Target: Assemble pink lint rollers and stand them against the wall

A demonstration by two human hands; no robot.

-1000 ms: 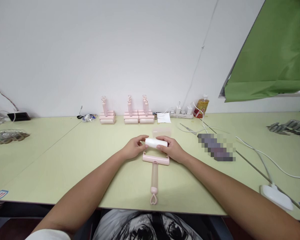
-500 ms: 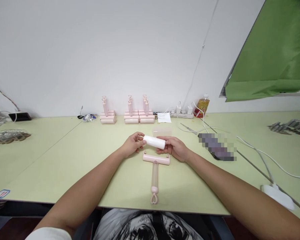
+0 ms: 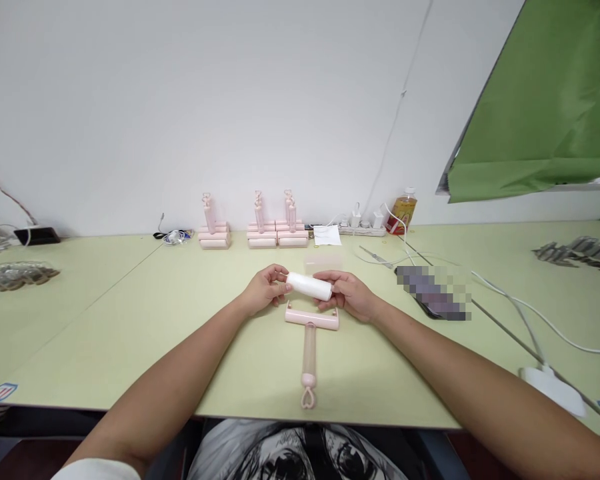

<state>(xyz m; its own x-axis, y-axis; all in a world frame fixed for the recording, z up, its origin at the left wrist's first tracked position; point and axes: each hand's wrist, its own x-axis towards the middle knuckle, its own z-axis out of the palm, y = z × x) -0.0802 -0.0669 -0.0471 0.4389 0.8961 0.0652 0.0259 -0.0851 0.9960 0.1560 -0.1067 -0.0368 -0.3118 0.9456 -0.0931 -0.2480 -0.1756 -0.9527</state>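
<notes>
Between my two hands is a white lint roller refill [image 3: 309, 286], tilted slightly down to the right. My left hand [image 3: 267, 289] grips its left end with thumb and fingers. At the other end, my right hand [image 3: 349, 295] has its fingers closed around the roll. Just below lies a pink lint roller handle [image 3: 310, 333] with a clear grip and a heart-shaped loop, its bare frame towards the roll. A translucent pink cover [image 3: 323, 263] rests on the table behind the roll.
Several pink lint rollers [image 3: 263, 233] stand along the wall. A power strip [image 3: 363, 231], a white paper [image 3: 327, 235] and a drink bottle [image 3: 403, 212] are at the back. To the right lie a phone [image 3: 430, 293] and a white charger [image 3: 553, 390] with cables.
Almost nothing differs. Both hands keep hold of the white roll in the same place, and the view has shifted very slightly.
</notes>
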